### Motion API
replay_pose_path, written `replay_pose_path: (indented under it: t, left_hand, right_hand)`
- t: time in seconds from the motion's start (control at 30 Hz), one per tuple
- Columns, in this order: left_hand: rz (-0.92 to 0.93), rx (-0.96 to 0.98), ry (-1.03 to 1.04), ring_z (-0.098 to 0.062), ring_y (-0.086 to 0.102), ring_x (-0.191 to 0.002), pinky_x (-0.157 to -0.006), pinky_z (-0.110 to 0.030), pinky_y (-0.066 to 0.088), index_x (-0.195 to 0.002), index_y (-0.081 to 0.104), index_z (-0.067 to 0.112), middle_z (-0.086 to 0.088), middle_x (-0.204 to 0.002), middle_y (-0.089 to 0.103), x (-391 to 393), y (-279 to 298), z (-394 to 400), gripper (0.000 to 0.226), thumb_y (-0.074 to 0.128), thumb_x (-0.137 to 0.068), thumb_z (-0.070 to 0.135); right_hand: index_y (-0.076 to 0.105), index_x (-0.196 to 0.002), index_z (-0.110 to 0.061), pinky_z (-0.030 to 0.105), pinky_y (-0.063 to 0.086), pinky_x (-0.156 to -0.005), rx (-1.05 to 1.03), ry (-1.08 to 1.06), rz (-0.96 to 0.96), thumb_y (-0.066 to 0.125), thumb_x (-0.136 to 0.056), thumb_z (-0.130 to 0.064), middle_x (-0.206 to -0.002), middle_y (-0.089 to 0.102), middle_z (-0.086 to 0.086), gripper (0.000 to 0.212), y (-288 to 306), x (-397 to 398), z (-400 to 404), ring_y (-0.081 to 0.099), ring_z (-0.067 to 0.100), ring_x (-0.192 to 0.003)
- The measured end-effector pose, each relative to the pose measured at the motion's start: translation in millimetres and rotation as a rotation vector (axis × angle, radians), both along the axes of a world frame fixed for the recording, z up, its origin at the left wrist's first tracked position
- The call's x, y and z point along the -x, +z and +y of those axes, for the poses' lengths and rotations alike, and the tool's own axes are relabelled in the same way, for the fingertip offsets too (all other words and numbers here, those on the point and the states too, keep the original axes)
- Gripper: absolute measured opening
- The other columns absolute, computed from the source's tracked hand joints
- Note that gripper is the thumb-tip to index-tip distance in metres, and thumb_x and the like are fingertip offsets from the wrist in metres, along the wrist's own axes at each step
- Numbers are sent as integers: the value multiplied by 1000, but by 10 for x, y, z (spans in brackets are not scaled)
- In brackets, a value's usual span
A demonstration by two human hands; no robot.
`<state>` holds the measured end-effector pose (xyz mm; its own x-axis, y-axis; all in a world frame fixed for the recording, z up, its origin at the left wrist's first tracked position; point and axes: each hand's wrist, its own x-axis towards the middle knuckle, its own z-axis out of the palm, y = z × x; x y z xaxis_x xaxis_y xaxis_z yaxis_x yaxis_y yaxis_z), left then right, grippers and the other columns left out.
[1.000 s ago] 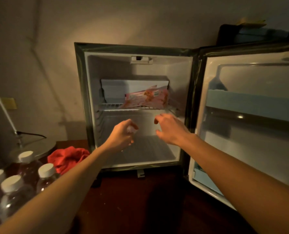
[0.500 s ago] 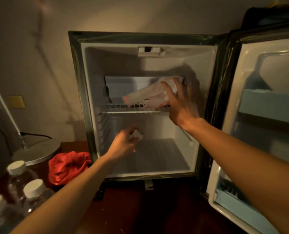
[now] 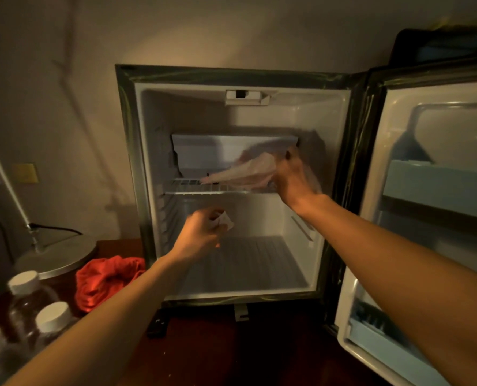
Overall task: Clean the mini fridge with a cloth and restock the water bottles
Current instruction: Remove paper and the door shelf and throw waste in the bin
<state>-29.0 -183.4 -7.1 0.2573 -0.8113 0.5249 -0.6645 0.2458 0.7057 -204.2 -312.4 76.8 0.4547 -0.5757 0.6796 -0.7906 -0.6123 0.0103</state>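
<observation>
Dim plaster wall filling the top of the frame, dark reddish wooden surface (image 3: 231, 358) lying along the bottom. Mini fridge (image 3: 332, 176) standing at centre, smooth white plastic inside, door (image 3: 426, 274) hanging open at the right with pale blue shelf rails. Right hand (image 3: 293, 176) reaching onto the wire shelf (image 3: 192, 188) in the upper half, fingers curling round a crinkled pinkish plastic packet (image 3: 245, 171), motion-blurred. Left hand (image 3: 201, 232) hovering in the lower compartment over the ribbed floor, pinching a small crumpled white scrap (image 3: 224, 220). Red cloth (image 3: 106, 280) lying bunched and soft at lower left, just beside the fridge's corner. Water bottles (image 3: 28, 299) with round white caps standing clustered in the bottom-left corner. Round metal lamp base (image 3: 56, 257) sitting behind them, thin pole slanting up the left edge.
</observation>
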Motion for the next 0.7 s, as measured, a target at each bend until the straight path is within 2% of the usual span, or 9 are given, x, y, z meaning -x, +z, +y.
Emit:
replay_pose_path:
  t: [0.03,0.1,0.17,0.23,0.3,0.4,0.5,0.6,0.7]
  left_hand:
    - [-2,-1,1,-1,63,-55,-46,-18,49,-99,62,18,6,-86,66,5,5,2,21,66,-87,2]
    - [2,3,-7,1,63,-58,-47,-18,49,-104,62,19,4,-88,66,3,25,6,24,67,-87,3]
    - [5,10,-13,1,64,-60,-48,-19,50,-110,63,15,1,-92,66,-6,57,8,26,67,-87,3]
    - [-7,17,-3,0,63,-57,-46,-16,47,-111,63,10,-2,-92,65,-13,81,7,25,67,-87,3]
    - [-14,29,9,1,62,-53,-44,-15,44,-106,63,11,0,-88,65,-7,99,5,21,67,-87,3]
    - [-27,43,17,-2,62,-53,-44,-17,46,-104,64,12,-1,-89,67,15,122,18,18,66,-88,4]
    - [-20,60,18,-6,63,-53,-45,-21,50,-103,64,13,-1,-88,68,57,144,59,18,67,-87,4]
    - [-12,90,-3,-4,64,-56,-45,-22,51,-99,63,18,8,-85,67,139,196,144,19,68,-87,3]
    - [24,102,-22,-10,67,-67,-51,-32,58,-101,64,15,9,-89,68,233,266,252,19,69,-87,3]
  right_hand:
    - [45,-134,-14,50,47,-92,-16,-9,14,54,-90,-24,-134,46,16,46,-3,31,-19,51,38,-116]
    - [53,-119,-21,46,47,-85,75,-32,34,50,-85,-41,-120,53,8,40,-8,67,-25,55,33,-103]
    - [57,-113,-15,44,47,-84,28,-1,53,53,-89,-21,-121,47,15,25,-11,47,62,52,37,-106]
    - [59,-119,-14,47,50,-85,58,34,23,56,-87,-3,-130,38,19,34,-46,24,109,47,42,-114]
    - [58,-122,-14,48,53,-84,38,36,-27,60,-87,-8,-136,36,16,36,-34,29,178,46,42,-117]
    - [60,-122,-14,45,53,-84,17,67,-34,55,-94,-26,-136,41,13,32,19,74,302,49,39,-117]
    - [58,-127,-16,45,51,-88,-18,131,-19,56,-92,-26,-131,52,14,36,76,162,427,55,40,-112]
    - [61,-108,-10,41,47,-75,-29,159,15,55,-91,-17,-111,64,16,19,130,271,571,61,41,-98]
    - [50,-95,-15,40,42,-64,-31,223,2,53,-89,-10,-98,66,15,8,157,396,779,61,43,-87]
